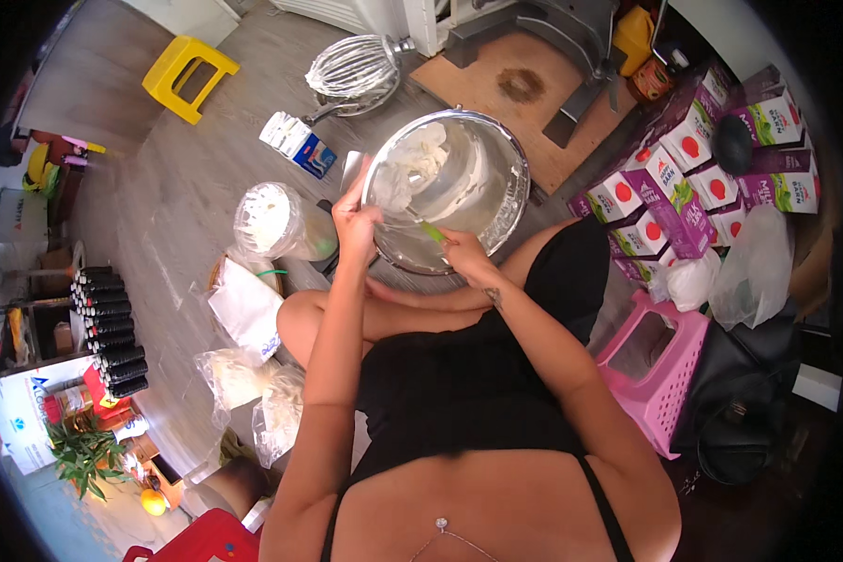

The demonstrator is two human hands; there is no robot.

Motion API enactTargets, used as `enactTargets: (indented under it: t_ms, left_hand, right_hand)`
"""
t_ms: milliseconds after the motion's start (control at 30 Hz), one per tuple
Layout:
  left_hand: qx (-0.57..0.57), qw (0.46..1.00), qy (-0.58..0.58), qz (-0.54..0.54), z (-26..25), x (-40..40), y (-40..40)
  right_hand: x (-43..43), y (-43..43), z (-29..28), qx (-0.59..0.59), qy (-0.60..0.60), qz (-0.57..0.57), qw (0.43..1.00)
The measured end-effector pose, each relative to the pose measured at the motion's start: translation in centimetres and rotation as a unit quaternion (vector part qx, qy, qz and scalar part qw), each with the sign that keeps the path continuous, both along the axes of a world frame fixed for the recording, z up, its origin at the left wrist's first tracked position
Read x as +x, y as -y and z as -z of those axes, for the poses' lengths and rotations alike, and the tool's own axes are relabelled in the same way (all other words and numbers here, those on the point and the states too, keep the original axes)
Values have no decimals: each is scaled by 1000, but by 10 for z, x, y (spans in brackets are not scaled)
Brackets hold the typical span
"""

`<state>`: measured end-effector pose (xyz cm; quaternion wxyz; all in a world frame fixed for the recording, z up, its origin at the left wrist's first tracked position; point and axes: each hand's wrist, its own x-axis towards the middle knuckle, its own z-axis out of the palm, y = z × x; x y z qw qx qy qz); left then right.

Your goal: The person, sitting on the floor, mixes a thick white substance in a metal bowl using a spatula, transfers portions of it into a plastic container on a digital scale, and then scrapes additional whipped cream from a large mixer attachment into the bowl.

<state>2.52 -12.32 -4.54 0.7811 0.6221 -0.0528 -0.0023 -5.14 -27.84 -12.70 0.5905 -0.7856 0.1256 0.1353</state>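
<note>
A large metal mixing bowl (509, 175) is tilted in front of my crossed legs, its mouth turned up towards me. White cream (428, 147) is heaped at its upper left and smeared along the inner wall. My left hand (357, 223) grips the bowl's left rim. In my right hand (468, 257) is the green handle of a utensil (432, 232), which reaches into the bowl; its working end is hard to make out against the cream. Left of the bowl stands a plastic-lined container (267, 221) with cream in it.
A cream-coated balloon whisk (355, 67) rests on a vessel beyond the bowl, near a blue-and-white carton (302, 144). Stacked milk cartons (674, 190) and a pink plastic stool (646, 365) stand at right. Filled plastic bags (242, 379) lie at left. A yellow stool (183, 77) is farther off.
</note>
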Motion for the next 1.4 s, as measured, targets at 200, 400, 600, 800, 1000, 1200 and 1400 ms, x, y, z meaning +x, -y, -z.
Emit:
enactTargets:
  t_ms: [200,400,600,800,1000,1200,1400]
  left_hand:
    - [-184,976,-88,-77,13,14,-30]
    - [-282,934,-129,-178,17,30,-37]
    - [-313,928,-95,-177,19,29,-16]
    - [-296,931,-50,-207,34,28,-7]
    - [-516,856,-37,-5,40,30,-22]
    - [-384,905,-62,-169,24,26,-6]
    - [-293,942,-68,-148,31,30,-28]
  right_hand:
    - [-8,25,-54,47,64,42,996]
    - [9,47,-165,-48,213,-25,975]
    - [38,-17,-214,-111,285,-135,942]
    - [36,-85,-192,-323,397,-167,842]
    - [48,-118,-138,-496,469,-217,698]
    - [82,-87,-202,-278,197,-254,905]
    - [67,22,-280,-230,270,-182,917]
